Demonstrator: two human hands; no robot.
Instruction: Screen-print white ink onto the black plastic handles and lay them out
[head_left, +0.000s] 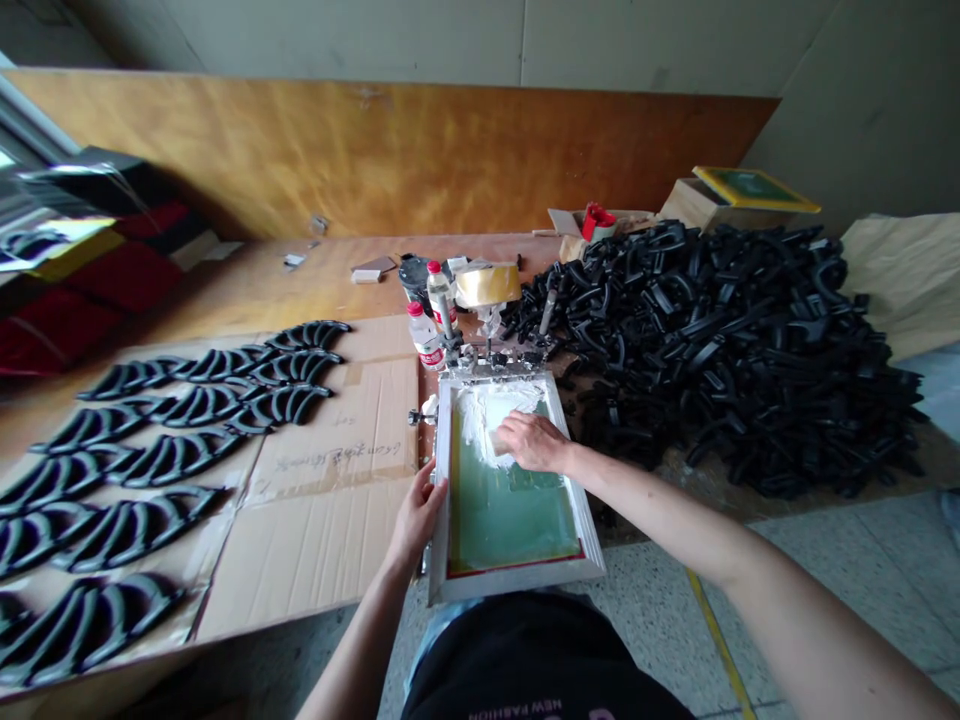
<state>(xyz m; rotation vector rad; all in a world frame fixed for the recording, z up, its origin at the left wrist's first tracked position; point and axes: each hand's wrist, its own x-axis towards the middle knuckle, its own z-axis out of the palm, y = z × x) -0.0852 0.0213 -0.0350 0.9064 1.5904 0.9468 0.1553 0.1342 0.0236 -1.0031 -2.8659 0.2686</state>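
A metal-edged screen frame (442, 500) with a green mesh (510, 520) lies flat in front of me, its far end at a clamp fixture (502, 365). White paste (480, 410) is smeared over the far part of the mesh. On that paste my right hand (531, 442) is closed around a small pale scraper (501, 442), mostly covered by the fingers. My left hand (421, 505) rests at the frame's left edge, fingers bent against its side; whether it grips anything beneath is hidden.
Rows of black curved parts (172, 455) lie on cardboard (330, 530) at left. A large heap of black parts (712, 340) is at right. Two red-capped bottles (426, 338) and a tape roll (487, 285) stand behind the fixture.
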